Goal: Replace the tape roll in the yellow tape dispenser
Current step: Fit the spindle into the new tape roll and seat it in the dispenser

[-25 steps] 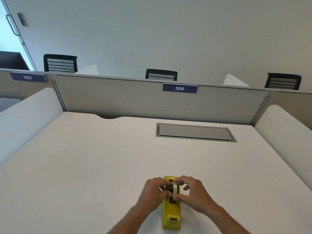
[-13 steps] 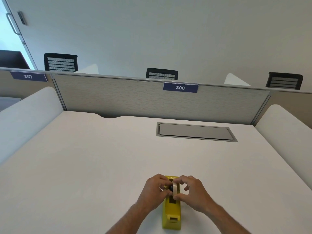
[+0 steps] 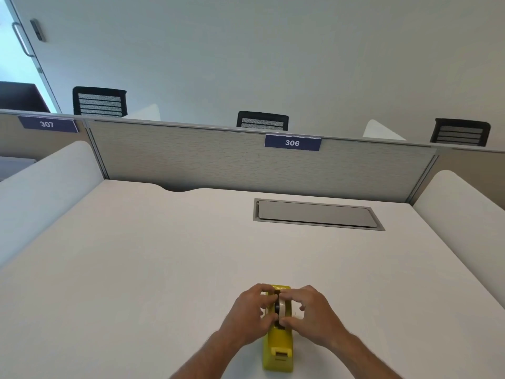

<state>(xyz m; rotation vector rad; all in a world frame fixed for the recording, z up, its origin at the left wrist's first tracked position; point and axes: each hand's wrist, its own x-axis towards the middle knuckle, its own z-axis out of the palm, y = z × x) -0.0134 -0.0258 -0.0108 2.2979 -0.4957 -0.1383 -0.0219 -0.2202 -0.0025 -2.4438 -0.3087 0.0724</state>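
Note:
The yellow tape dispenser (image 3: 278, 348) stands on the white desk near its front edge, cutter end toward me. A pale tape roll (image 3: 282, 307) on a black core sits upright in the dispenser's slot. My left hand (image 3: 250, 314) pinches the roll's left side, fingers at the black core. My right hand (image 3: 314, 314) grips the roll from the right, thumb and forefinger on its rim. Both hands hide most of the roll and the slot.
The white desk (image 3: 153, 263) has a grey cable hatch (image 3: 317, 214) at the back right. A grey partition (image 3: 218, 160) marked 306 closes the far side, with white side panels left and right. Black chairs stand beyond it.
Both hands have lowered slightly with the roll, which now sits deeper in the dispenser's slot. The dispenser has stayed in place.

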